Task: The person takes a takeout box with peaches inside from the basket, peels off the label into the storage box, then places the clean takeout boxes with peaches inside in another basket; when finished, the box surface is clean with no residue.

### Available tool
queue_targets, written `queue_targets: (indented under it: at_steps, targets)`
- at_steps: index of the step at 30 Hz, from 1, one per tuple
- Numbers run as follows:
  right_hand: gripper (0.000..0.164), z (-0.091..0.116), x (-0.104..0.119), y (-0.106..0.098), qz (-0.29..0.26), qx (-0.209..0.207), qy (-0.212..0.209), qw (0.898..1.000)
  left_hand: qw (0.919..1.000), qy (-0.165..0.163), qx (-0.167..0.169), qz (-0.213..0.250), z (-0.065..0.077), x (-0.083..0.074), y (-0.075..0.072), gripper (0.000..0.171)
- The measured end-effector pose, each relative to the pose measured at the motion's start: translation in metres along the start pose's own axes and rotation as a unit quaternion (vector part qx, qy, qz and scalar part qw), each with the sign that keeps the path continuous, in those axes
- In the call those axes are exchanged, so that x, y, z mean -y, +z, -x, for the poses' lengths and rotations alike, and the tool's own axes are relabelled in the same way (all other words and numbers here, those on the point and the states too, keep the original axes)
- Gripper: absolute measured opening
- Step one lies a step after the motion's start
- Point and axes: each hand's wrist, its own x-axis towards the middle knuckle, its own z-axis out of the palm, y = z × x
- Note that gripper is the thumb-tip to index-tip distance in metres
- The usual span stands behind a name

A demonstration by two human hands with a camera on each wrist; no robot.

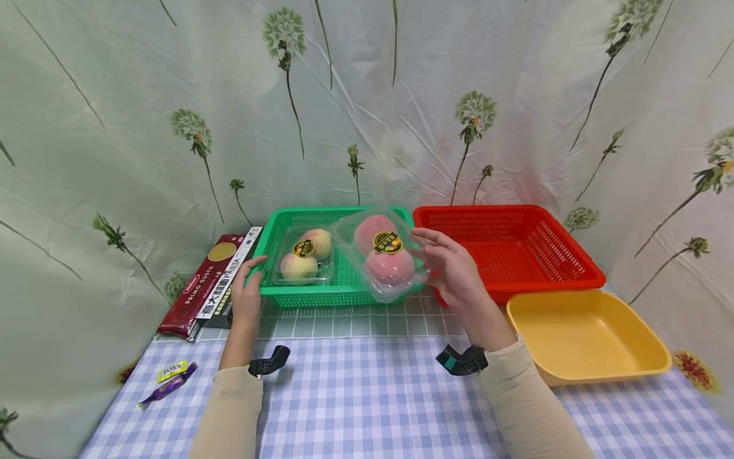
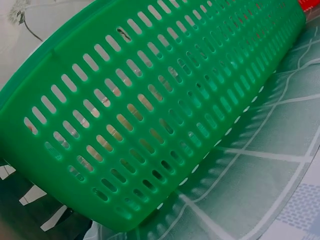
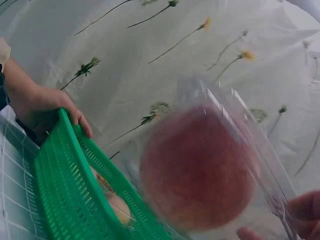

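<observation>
My right hand (image 1: pixel 459 274) grips the right edge of a clear plastic clamshell box (image 1: pixel 375 290) holding two pink peaches, with a black-and-yellow label on its lid. It is held tilted above the right part of a green basket (image 1: pixel 321 294). In the right wrist view one pink peach (image 3: pixel 197 170) shows large through the plastic, beside my fingers (image 3: pixel 305 210). My left hand (image 1: pixel 246 298) holds the basket's left rim, its fingers (image 3: pixel 82 122) bent over the edge. Inside the basket's left part lies another clear box with two paler peaches (image 1: pixel 299 266).
A red basket (image 1: pixel 510 287) stands right of the green one, with a yellow tub (image 1: pixel 590 331) in front of it. At left lie a dark red pasta pack (image 1: pixel 197 287), a yellow packet (image 1: pixel 172 371) and a purple-wrapped sweet (image 1: pixel 169 387). Behind hangs a flowered curtain (image 1: pixel 401 127).
</observation>
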Motion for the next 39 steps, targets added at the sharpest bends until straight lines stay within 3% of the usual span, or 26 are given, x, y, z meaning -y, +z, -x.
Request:
queue_targets:
  at_steps: [5, 9, 13, 17, 20, 22, 26, 29, 32, 35, 39]
  targets:
    - [0.032, 0.015, -0.008, -0.016, -0.01, 0.063, -0.005, 0.998, 0.9998, -0.015, -0.002, -0.014, 0.001, -0.001, 0.002, 0.039]
    - [0.034, 0.021, -0.016, -0.028, 0.011, 0.107, -0.006, 0.994, 0.999, -0.004, -0.015, -0.042, 0.001, 0.0, 0.002, 0.038]
    - [0.032, 0.023, -0.023, -0.038, 0.022, 0.151, -0.019, 0.988, 0.9918, 0.053, -0.073, -0.09, 0.002, -0.005, 0.002, 0.031]
    - [0.031, 0.021, -0.029, -0.047, 0.015, 0.202, -0.044, 0.978, 0.973, 0.126, -0.137, -0.136, 0.004, -0.017, 0.004, 0.023]
    - [0.032, 0.019, -0.034, -0.054, 0.029, 0.236, -0.055, 0.97, 0.9621, 0.173, -0.156, -0.142, 0.008, -0.03, 0.009, 0.02]
    - [0.033, 0.019, -0.037, -0.058, 0.05, 0.249, -0.06, 0.966, 0.9581, 0.205, -0.147, -0.135, 0.012, -0.042, 0.014, 0.02]
    - [0.03, 0.017, -0.042, -0.067, 0.094, 0.26, -0.061, 0.959, 0.9596, 0.253, -0.074, -0.098, 0.022, -0.065, 0.027, 0.021]
    - [0.029, 0.013, -0.046, -0.072, 0.117, 0.273, -0.061, 0.953, 0.9719, 0.232, 0.024, -0.03, 0.031, -0.08, 0.036, 0.021]
    - [0.027, 0.01, -0.054, -0.076, 0.129, 0.281, -0.051, 0.95, 0.9718, 0.189, 0.139, 0.018, 0.039, -0.092, 0.043, 0.021]
    - [0.026, 0.006, -0.062, -0.079, 0.134, 0.285, -0.037, 0.948, 0.9503, 0.168, 0.261, 0.028, 0.046, -0.098, 0.048, 0.024]
    - [0.025, 0.002, -0.07, -0.082, 0.137, 0.297, -0.034, 0.944, 0.9055, 0.146, 0.398, 0.008, 0.051, -0.097, 0.054, 0.031]
